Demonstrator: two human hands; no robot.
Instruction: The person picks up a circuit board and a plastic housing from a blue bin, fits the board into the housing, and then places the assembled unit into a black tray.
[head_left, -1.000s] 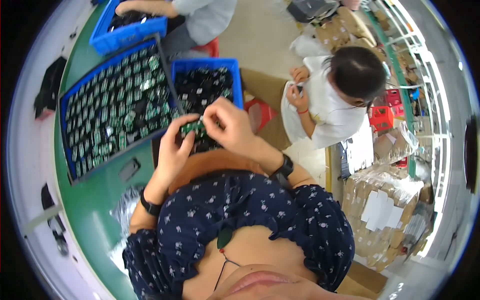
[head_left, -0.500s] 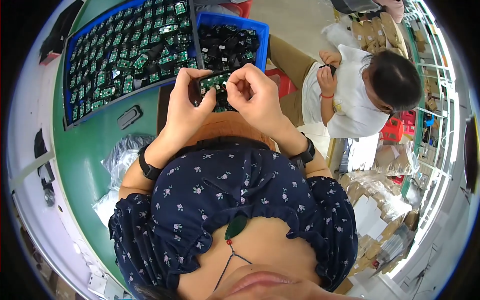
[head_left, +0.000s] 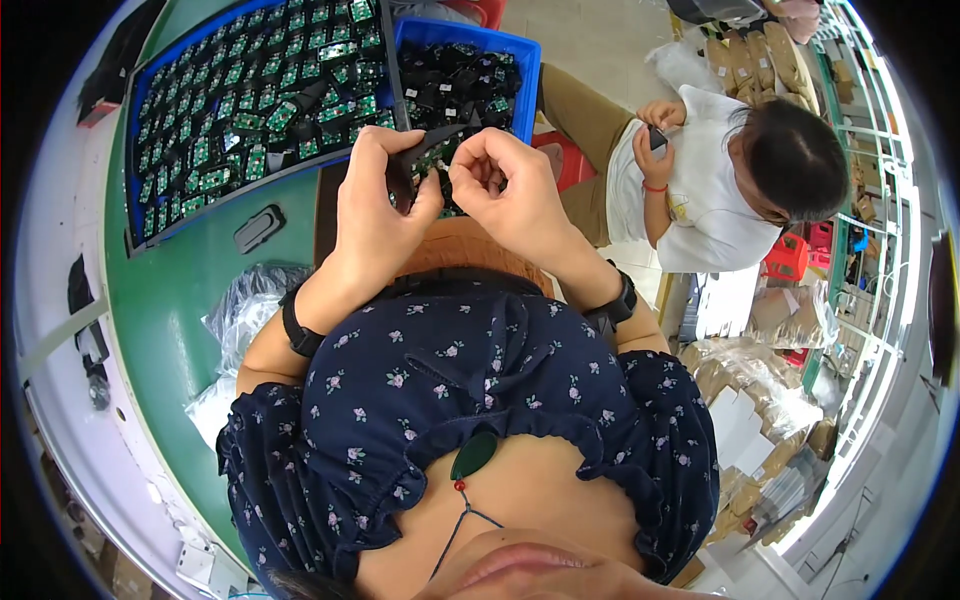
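Two hands at chest height over the blue bin (head_left: 520,60): left hand (head_left: 375,215) closed on a black part (head_left: 420,150); right hand (head_left: 510,185) pinching a small piece against it, just above. Risk: slipped pinch drops the piece among bin parts.

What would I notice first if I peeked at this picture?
Two hands, the left hand and right hand, meet in the middle, pinching a small black part. Behind them, a big tray of little green boards fills the upper left, and a blue bin of black parts sits beside it.
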